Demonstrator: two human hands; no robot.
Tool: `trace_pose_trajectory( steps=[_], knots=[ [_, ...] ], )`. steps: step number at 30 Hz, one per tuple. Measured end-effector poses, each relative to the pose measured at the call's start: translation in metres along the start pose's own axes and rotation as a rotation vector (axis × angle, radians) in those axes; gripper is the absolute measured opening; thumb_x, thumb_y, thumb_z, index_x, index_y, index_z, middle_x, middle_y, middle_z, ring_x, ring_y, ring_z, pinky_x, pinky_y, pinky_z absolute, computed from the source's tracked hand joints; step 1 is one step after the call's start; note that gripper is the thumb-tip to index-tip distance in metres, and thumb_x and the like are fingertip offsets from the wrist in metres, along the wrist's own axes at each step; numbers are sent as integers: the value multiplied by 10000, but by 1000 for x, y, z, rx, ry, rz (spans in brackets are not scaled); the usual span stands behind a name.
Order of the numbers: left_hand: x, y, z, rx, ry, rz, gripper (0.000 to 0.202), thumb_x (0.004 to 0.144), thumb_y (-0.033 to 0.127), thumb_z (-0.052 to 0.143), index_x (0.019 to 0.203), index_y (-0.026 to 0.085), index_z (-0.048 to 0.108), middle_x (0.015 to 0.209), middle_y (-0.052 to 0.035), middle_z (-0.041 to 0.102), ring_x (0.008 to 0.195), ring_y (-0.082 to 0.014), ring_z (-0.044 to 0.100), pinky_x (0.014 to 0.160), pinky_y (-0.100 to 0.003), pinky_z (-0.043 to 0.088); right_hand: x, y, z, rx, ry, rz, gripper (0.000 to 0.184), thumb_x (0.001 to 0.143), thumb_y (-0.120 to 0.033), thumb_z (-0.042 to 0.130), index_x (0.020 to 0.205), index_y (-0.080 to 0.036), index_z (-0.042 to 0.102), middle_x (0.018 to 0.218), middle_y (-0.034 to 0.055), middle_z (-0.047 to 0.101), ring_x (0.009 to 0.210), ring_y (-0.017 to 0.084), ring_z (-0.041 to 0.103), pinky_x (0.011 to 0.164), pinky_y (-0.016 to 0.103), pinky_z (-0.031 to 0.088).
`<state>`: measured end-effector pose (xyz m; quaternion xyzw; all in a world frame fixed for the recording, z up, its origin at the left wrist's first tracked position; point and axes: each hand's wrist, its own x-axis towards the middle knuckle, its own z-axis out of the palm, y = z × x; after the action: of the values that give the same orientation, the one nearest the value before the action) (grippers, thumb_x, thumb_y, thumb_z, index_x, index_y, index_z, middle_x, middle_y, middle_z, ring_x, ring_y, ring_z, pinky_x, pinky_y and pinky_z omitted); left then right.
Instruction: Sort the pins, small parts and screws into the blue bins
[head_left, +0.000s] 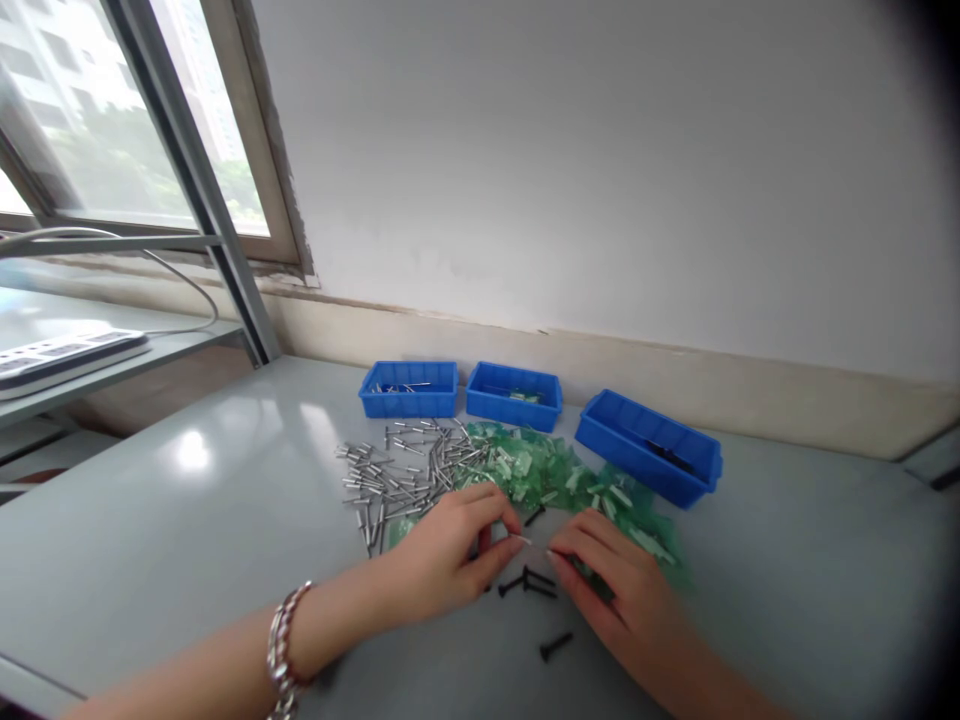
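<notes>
My left hand (463, 540), with a bracelet at its wrist, pinches a small pale piece whose tip pokes out past the thumb and forefinger; its kind is too small to make out. Just to the right, my right hand (611, 570) has thumb and forefinger pressed together, and whatever is between them is hidden. Black screws (538, 585) lie on the table below the fingers, with a separate black screw (556, 646) closer to me. Behind my left hand spreads a pile of silver pop rivets (390, 480). Small green plastic packets (555, 465) are heaped behind both hands.
Three blue bins stand along the wall: the left bin (409, 404) holds some rivets, the middle bin (514, 410) a few green packets, the right bin (645, 465) black screws. A power strip (75, 360) rests on a shelf at left, beside a metal post (244, 290).
</notes>
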<state>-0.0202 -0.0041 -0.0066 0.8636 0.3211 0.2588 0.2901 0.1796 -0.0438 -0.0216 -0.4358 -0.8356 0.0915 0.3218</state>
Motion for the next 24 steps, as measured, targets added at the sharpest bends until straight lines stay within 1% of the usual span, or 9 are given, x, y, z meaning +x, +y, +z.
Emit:
trace_pose_trajectory(
  steps=[4, 11, 17, 21, 24],
  knots=[
    [1, 0, -1, -16, 10, 10, 118, 830, 241, 450, 846, 156, 531, 833, -36, 514, 633, -91, 489, 571, -227, 413, 0, 1, 1, -12, 11, 2, 158, 885, -213, 413, 824, -200, 559, 779, 19, 550, 753, 139, 535, 683, 269, 457],
    [0, 1, -1, -38, 26, 25, 96, 825, 222, 458, 849, 160, 527, 839, -38, 518, 638, -92, 490, 572, -220, 416, -1, 2, 2, -10, 21, 4, 122, 873, -193, 437, 847, -204, 556, 796, 11, 555, 769, 135, 534, 691, 268, 449],
    [1, 0, 0, -17, 32, 32, 103, 824, 223, 459, 864, 163, 533, 834, -35, 519, 629, -88, 488, 567, -216, 407, 0, 1, 1, 13, 8, 1, 140, 877, -183, 417, 836, -204, 550, 793, 17, 549, 766, 142, 527, 684, 275, 447],
    [1, -1, -1, 39, 0, -3, 133, 832, 261, 458, 817, 156, 538, 754, -19, 515, 595, -86, 478, 532, -210, 381, 0, 1, 0, 4, 1, 5, 148, 884, -191, 407, 839, -201, 548, 788, 16, 544, 762, 145, 523, 681, 282, 442],
    [1, 0, -1, 52, -9, 4, 158, 843, 262, 444, 775, 153, 536, 703, -8, 512, 587, -84, 468, 532, -207, 370, 0, 1, 0, -1, 1, 6, 152, 887, -201, 403, 841, -205, 548, 790, 13, 550, 768, 141, 532, 694, 275, 446]
  ],
)
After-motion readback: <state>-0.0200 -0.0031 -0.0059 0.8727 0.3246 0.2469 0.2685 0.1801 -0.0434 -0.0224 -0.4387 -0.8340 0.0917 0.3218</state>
